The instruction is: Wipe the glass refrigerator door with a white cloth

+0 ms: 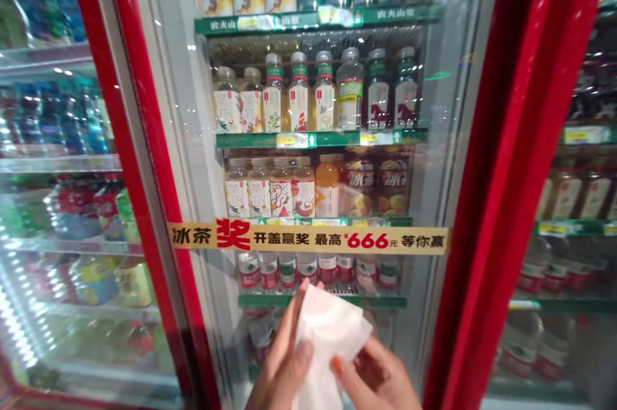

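A white paper towel is held up in front of the glass door of a drinks fridge, low in the picture. My left hand grips the towel's left side, fingers running up behind it and thumb pressed on the front. My right hand pinches its lower right edge between thumb and fingers. Behind the glass, just above the towel, stands a row of red-labelled water bottles.
A yellow banner sticker crosses the glass. Green shelves carry tea and juice bottles. Red door frames flank the glass on both sides, with more stocked fridges left and right.
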`<state>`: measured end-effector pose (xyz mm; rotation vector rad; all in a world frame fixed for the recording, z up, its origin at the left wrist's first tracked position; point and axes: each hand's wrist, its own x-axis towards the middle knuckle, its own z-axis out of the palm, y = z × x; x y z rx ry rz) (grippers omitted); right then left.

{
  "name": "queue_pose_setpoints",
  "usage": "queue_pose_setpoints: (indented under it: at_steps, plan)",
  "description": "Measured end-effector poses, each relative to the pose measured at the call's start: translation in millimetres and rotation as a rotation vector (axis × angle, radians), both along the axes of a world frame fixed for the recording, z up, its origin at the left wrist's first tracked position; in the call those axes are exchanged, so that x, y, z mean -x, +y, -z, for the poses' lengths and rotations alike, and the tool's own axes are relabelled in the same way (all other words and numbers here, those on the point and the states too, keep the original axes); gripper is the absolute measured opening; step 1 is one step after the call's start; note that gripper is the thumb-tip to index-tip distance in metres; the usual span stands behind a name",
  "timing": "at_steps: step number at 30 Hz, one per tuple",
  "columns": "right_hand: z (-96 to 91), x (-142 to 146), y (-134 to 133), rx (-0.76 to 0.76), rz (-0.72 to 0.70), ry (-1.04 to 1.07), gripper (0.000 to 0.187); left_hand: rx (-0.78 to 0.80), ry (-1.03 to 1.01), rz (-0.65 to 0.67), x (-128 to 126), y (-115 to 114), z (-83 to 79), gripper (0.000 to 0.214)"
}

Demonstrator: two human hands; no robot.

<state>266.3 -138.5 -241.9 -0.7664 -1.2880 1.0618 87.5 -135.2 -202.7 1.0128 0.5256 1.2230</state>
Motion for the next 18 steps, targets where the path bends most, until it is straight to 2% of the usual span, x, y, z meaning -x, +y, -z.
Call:
queue_pose_setpoints:
  at_steps: [2,3,5,7,8,10,12,13,15,16,18]
  plan:
    - [-7.1,-14,-5,-0.127,0.068,-0.122,0.032,-0.035,0.123,-0.081,11,-2,10.6,0.082]
    - [-12.6,-22,-8,-0.237,0.094,-0.199,0.028,-0.042,0.201,-0.106,15,-2,12.1,0.069]
    - [-25.7,-37,-17,-0.486,0.133,-0.372,0.02,-0.052,0.316,-0.147,20,0,8.5,0.037]
    - [-37.4,-47,-26,-0.668,0.194,-0.496,0.014,-0.073,0.339,-0.229,22,3,0.6,0.03]
    - [-41.1,-50,-30,-0.7,0.25,-0.516,0.015,-0.093,0.335,-0.294,22,6,-3.1,0.028]
    - [-41.6,-51,-34,-0.65,0.354,-0.49,0.022,-0.184,0.357,-0.46,22,9,-8.0,0.023]
    - [-32.8,-45,-33,-0.514,0.416,-0.406,0.034,-0.365,0.423,-0.552,21,8,-8.6,0.024]
    - [-26.0,-41,-30,-0.442,0.402,-0.361,0.052,-0.461,0.456,-0.548,19,7,-7.7,0.025]
    - [-10.7,-31,-24,-0.267,0.276,-0.264,0.087,-0.569,0.505,-0.445,16,1,-4.6,0.03]
    - [-3.5,-26,-21,-0.152,0.198,-0.207,0.091,-0.555,0.504,-0.389,13,-2,-3.0,0.031]
    - [7.9,-18,-17,0.073,0.124,-0.099,0.075,-0.391,0.424,-0.336,8,-5,0.0,0.028]
